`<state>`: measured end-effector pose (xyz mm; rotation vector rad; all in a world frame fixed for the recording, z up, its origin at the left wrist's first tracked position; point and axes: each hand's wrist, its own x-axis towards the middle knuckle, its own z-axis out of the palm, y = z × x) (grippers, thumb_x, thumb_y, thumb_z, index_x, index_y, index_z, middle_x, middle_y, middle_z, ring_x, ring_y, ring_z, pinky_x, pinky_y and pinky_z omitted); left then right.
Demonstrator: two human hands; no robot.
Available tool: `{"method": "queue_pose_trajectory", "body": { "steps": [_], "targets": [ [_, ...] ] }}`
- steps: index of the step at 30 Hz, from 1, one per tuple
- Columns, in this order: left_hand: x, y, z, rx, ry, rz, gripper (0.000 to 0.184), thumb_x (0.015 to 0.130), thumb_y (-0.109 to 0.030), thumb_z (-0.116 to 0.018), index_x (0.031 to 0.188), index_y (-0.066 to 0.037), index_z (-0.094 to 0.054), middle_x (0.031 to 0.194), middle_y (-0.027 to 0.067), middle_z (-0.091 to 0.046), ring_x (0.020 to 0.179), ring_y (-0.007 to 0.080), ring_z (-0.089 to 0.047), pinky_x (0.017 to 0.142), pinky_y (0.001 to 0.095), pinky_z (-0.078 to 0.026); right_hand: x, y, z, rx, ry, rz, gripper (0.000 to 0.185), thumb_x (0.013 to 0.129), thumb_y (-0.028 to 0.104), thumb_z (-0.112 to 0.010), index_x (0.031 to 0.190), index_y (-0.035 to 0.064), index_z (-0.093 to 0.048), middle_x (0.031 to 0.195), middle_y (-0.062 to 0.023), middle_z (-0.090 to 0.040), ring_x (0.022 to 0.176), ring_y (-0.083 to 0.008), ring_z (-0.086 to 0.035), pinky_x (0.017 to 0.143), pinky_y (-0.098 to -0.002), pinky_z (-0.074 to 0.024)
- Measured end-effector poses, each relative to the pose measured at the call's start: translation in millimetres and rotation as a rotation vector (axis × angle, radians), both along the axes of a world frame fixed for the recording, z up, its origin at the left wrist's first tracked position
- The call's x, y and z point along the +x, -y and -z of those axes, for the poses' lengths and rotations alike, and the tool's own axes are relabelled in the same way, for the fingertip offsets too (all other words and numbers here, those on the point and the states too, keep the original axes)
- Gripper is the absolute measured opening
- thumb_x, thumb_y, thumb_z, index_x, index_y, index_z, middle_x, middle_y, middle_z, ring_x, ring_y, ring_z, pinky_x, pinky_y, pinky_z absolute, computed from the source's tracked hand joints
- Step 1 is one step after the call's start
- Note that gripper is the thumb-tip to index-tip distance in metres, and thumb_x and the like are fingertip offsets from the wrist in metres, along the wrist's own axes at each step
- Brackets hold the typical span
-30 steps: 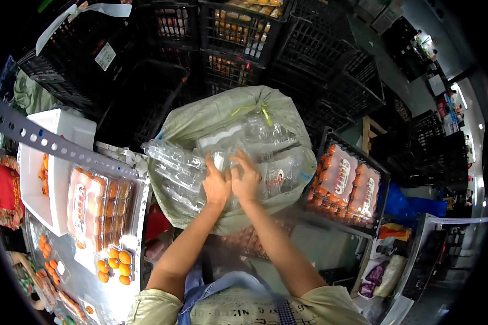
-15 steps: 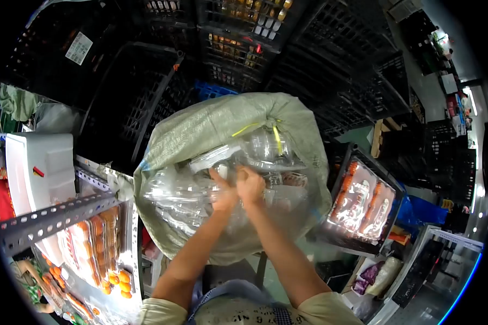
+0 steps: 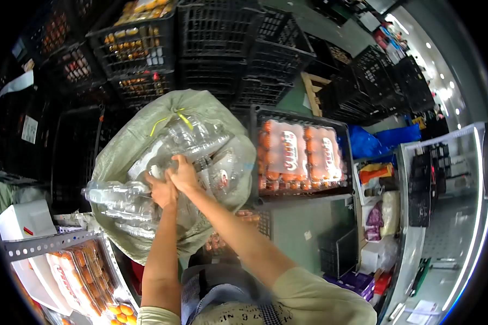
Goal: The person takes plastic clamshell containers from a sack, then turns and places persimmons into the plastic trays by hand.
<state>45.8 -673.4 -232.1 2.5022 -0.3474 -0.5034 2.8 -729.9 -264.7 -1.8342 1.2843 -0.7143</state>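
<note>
While both forearms reach forward from pale sleeves (image 3: 322,295), the person's two hands meet over the middle of a green woven sack (image 3: 133,130), almost touching each other. The left hand (image 3: 162,190) has its fingers partly extended toward the sack's far edge; the right hand (image 3: 184,174) has its fingers bent, the thumb turned toward the left hand. Blur and see-through plastic leave it impossible to tell whether either hand pinches anything.

Clear plastic containers fill the sack's mouth and lie around the fingers. A left-hand group (image 3: 122,200) sits just beside the left hand and sticks out past the sack's left edge, its long axis running roughly left to right. Toward the right edge, a container with a red label (image 3: 225,170) lies nearer the right hand, slanting from near-left to far-right. Beyond the fingertips, another clear container (image 3: 203,135) rests toward the far edge, its long side slanting the same way, close to a yellow tie (image 3: 184,119).

Just past the sack's right edge stands a black crate (image 3: 303,199) holding packs of orange fruit (image 3: 290,146), their long axes running near to far. Farther off rise stacked black crates (image 3: 217,32), with a wooden pallet (image 3: 313,92) to their right.
</note>
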Motion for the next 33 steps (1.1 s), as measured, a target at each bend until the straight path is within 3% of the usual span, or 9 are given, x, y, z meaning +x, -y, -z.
{"method": "queue_pose_trajectory", "body": {
  "steps": [4,6,10,14,17,21,27,32,33],
  "targets": [
    [7.2,-5.2,-1.7,0.052,0.034,-0.018,0.075,0.087,-0.061,-0.039,0.138,-0.009,-0.023,0.114,0.0279,-0.056,0.102,0.045,-0.055,0.088,0.0509,-0.042,-63.3,-30.5,-99.8,-0.282,0.18,-0.177,0.043,0.078,0.019,-0.064,0.115,0.0013,-0.051,0.111,-0.0154,-0.057,0.105,-0.0329,-0.055,0.092,-0.0383,-0.0423],
    [7.8,-5.8,-2.1,0.0,0.035,-0.001,0.074,0.088,-0.062,-0.034,0.138,-0.008,-0.025,0.113,0.0266,-0.057,0.102,0.0443,-0.055,0.087,0.0518,-0.042,-119.2,-36.7,-140.1,-0.228,0.349,-0.126,0.039,0.078,0.013,-0.064,0.113,0.002,-0.053,0.106,-0.014,-0.059,0.102,-0.0305,-0.057,0.092,-0.037,-0.0424],
    [2.0,-17.6,-36.6,-0.01,0.074,0.048,0.063,0.093,-0.053,-0.029,0.137,-0.008,-0.026,0.114,0.0257,-0.057,0.103,0.0434,-0.055,0.088,0.0528,-0.041,-230.1,9.3,-130.7,-0.488,0.141,0.29,0.033,0.075,0.012,-0.064,0.105,0.0005,-0.057,0.1,-0.0161,-0.059,0.094,-0.0322,-0.056,0.084,-0.0385,-0.0441],
    [-3.5,-31.4,-73.8,0.053,0.186,0.157,0.06,0.095,-0.048,-0.031,0.137,-0.006,-0.027,0.123,0.0239,-0.052,0.104,0.0433,-0.055,0.089,0.052,-0.04,-330.7,54.2,-57.9,-0.378,-0.195,0.551,0.044,0.073,0.012,-0.064,0.114,0.003,-0.052,0.111,-0.0169,-0.052,0.105,-0.0352,-0.048,0.091,-0.0425,-0.0394],
    [-3.6,-42.6,-85.1,-0.013,0.195,0.144,0.062,0.094,-0.046,-0.032,0.138,-0.003,-0.026,0.13,0.0225,-0.047,0.106,0.0437,-0.053,0.092,0.0508,-0.04,-356.6,38.4,-59.5,-0.334,-0.107,0.473,0.043,0.072,0.008,-0.064,0.113,0.0035,-0.052,0.11,-0.0162,-0.053,0.104,-0.0345,-0.048,0.091,-0.0411,-0.0397],
    [20.8,-58.3,-69.0,-0.054,0.132,0.245,0.064,0.092,-0.046,-0.037,0.136,0.001,-0.032,0.135,0.0253,-0.039,0.12,0.0413,-0.043,0.097,0.0489,-0.037,-378.8,7.0,-59.3,-0.603,-0.015,0.392,0.034,0.075,-0.001,-0.06,0.108,0.0013,-0.055,0.102,-0.0137,-0.053,0.094,-0.0293,-0.052,0.085,-0.0371,-0.0425],
    [-24.6,-100.8,-144.7,-0.147,0.195,0.214,0.066,0.084,-0.04,-0.057,0.136,-0.005,-0.036,0.134,0.0225,-0.04,0.124,0.0368,-0.039,0.1,0.0464,-0.035,-395.0,-54.7,-48.8,-0.434,0.158,0.336,0.032,0.077,-0.013,-0.05,0.104,0.0024,-0.059,0.1,-0.0089,-0.053,0.08,-0.0166,-0.055,0.067,-0.0256,-0.0449],
    [-48.8,-165.3,-150.9,-0.465,0.304,0.153,0.043,0.082,-0.022,-0.063,0.12,-0.006,-0.052,0.11,0.016,-0.054,0.095,0.0309,-0.055,0.084,0.041,-0.044,-405.1,-91.5,-12.7,-0.186,0.174,0.225,0.033,0.077,-0.014,-0.05,0.103,0.0042,-0.06,0.097,-0.0058,-0.055,0.08,-0.0149,-0.055,0.065,-0.026,-0.0442],
    [-56.3,-180.5,-154.8,-0.546,0.388,0.133,0.038,0.08,-0.014,-0.064,0.117,-0.006,-0.056,0.111,0.0131,-0.057,0.091,0.0246,-0.059,0.081,0.0326,-0.046,-404.0,-95.7,-1.2,-0.149,0.17,0.182,0.033,0.078,-0.014,-0.049,0.103,0.0045,-0.06,0.096,-0.0052,-0.056,0.08,-0.0144,-0.055,0.065,-0.026,-0.0442]
  ]
}}
